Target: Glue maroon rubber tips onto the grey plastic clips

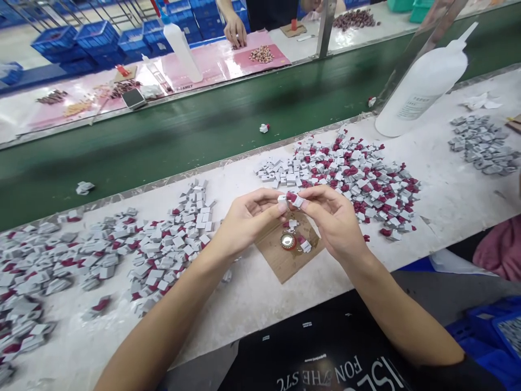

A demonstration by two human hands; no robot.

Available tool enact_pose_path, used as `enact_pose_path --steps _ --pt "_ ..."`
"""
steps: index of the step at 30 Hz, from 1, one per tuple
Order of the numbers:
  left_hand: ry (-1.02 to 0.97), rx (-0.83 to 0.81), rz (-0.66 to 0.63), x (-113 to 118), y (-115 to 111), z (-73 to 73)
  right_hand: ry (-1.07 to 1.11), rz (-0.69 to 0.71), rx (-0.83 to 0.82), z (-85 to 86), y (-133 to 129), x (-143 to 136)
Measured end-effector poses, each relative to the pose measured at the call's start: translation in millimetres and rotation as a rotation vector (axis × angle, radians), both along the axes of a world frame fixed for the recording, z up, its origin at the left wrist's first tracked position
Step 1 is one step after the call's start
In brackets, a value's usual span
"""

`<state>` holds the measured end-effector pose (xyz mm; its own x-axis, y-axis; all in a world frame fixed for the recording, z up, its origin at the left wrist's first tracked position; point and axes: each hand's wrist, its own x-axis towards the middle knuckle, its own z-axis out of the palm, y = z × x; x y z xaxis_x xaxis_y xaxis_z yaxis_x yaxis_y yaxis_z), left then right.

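Observation:
My left hand (pixel 254 217) pinches a small light-grey plastic piece (pixel 282 202) between thumb and fingertips. Facing it, my right hand (pixel 336 220) grips a grey and dark-red plastic piece (pixel 293 199). The two pieces meet or nearly meet; I cannot tell which. Both hands hover over a square of brown cardboard (pixel 283 269). On the cardboard sit a round metal cap (pixel 287 240) with shiny liquid in it and a grey and red piece (pixel 304 244). Another such piece (pixel 291 224) lies just behind the cap.
Heaps of grey and red pieces lie to the right (pixel 354 174) and left (pixel 163 250). A white squeeze bottle (pixel 423 87) stands at the back right, near a grey pile (pixel 482 144). Behind runs a green conveyor belt (pixel 183 136) carrying a few pieces. Across it, a co-worker's hand (pixel 235 30) touches a pink mat.

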<state>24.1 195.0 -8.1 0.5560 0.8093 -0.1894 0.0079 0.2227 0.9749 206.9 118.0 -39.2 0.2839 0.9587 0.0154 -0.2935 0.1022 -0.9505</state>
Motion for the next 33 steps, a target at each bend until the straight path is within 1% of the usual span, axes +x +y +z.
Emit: enact_pose_path --steps 4,8,12,16,18,21,23,25,27,29,31,33 --pt "-0.026 0.004 -0.016 0.0 2.2 -2.4 0.039 0.000 0.006 -1.6 1.8 0.1" --pt "-0.024 0.058 -0.032 -1.4 3.7 -3.6 0.004 0.020 -0.011 -1.2 3.3 1.6" --pt "0.040 0.156 -0.048 -3.6 3.4 -2.6 -0.059 0.097 -0.078 5.1 3.9 6.7" --pt "0.071 0.228 -0.053 -4.0 3.2 0.1 -0.130 0.151 -0.081 14.6 7.6 12.8" --pt "0.057 0.231 -0.052 -4.1 4.9 1.5 -0.148 0.186 -0.072 17.5 12.3 15.5" --pt "0.087 0.254 -0.056 -7.7 13.5 2.3 -0.213 0.283 -0.082 18.7 26.2 19.0" --pt "0.159 0.297 -0.054 -13.5 26.0 1.8 -0.321 0.360 -0.074 19.2 44.7 19.9" --pt "0.236 0.323 0.002 -21.8 45.2 0.3 -0.505 0.382 -0.058 21.6 74.4 17.5" --pt "0.320 0.330 0.145 -31.5 70.8 -2.2 -0.784 0.328 -0.071 26.2 115.9 9.2" --pt "0.433 0.330 0.332 -40.8 100.5 -5.9 -1.091 0.245 -0.119 30.8 164.8 -6.3" --pt "0.539 0.325 0.471 -48.3 130.9 -11.0 -1.182 0.244 -0.159 32.9 213.5 -27.2" --pt "0.597 0.316 0.546 -52.9 158.5 -17.8 -1.230 0.269 -0.182 31.2 254.1 -49.6"
